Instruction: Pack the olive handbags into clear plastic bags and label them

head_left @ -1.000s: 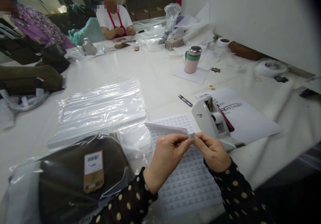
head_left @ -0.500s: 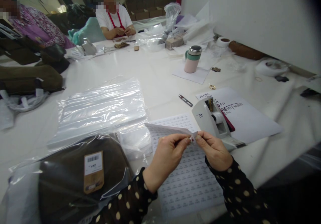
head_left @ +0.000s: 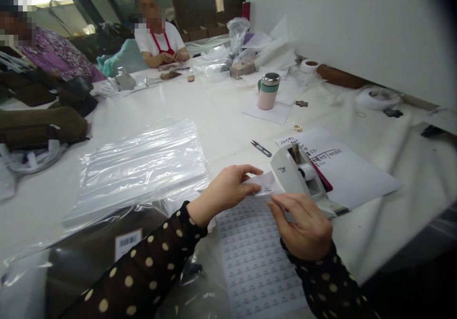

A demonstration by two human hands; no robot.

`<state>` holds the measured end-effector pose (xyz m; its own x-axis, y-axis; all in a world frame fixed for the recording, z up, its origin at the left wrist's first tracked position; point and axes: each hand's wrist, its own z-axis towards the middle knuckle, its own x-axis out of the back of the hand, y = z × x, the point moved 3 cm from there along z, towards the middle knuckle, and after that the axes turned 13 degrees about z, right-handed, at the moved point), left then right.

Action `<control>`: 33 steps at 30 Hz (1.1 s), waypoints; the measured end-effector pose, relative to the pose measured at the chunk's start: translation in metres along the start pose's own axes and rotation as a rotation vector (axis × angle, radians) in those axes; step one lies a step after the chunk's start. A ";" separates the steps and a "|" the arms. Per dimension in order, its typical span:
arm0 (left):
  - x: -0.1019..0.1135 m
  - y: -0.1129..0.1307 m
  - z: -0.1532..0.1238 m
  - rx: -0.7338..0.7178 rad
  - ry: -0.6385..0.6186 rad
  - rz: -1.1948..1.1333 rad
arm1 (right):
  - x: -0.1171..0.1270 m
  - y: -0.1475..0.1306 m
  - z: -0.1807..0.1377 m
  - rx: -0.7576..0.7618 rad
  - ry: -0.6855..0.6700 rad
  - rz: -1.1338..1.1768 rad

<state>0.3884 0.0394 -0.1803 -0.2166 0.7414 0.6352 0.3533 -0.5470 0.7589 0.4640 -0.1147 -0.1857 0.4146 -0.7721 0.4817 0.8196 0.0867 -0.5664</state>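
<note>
**Both hands on a label sheet**

The left hand [head_left: 228,188] pinches the curled top edge of the sheet [head_left: 255,257], lifted off the table [head_left: 221,114]. The right hand [head_left: 303,224], at its 4 o'clock, lies half-closed with fingertips on the same edge; whether it grips, I cannot tell. The dispenser [head_left: 298,176] stands just at 1 o'clock of the right hand, snips [head_left: 261,148] beyond, bags [head_left: 143,164] at 9 o'clock

Paper label sheet [head_left: 257,257] — matt.
</note>
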 end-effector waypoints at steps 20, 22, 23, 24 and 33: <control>-0.003 0.007 -0.007 0.015 0.008 -0.121 | -0.012 0.016 0.005 -0.018 -0.200 -0.108; -0.002 0.010 -0.006 -0.001 0.047 -0.046 | -0.010 0.019 0.008 -0.032 -0.239 -0.056; -0.003 0.011 -0.006 -0.010 0.057 -0.022 | -0.009 0.021 0.009 -0.048 -0.249 -0.031; -0.003 0.011 -0.005 -0.020 0.066 -0.004 | -0.007 0.022 0.010 -0.064 -0.256 -0.015; -0.008 0.016 -0.005 -0.040 0.085 0.045 | -0.007 0.024 0.011 -0.024 -0.208 -0.087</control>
<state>0.3913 0.0233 -0.1728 -0.2782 0.6813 0.6771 0.3282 -0.5951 0.7336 0.4850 -0.1006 -0.1949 0.4177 -0.6293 0.6554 0.8469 0.0084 -0.5317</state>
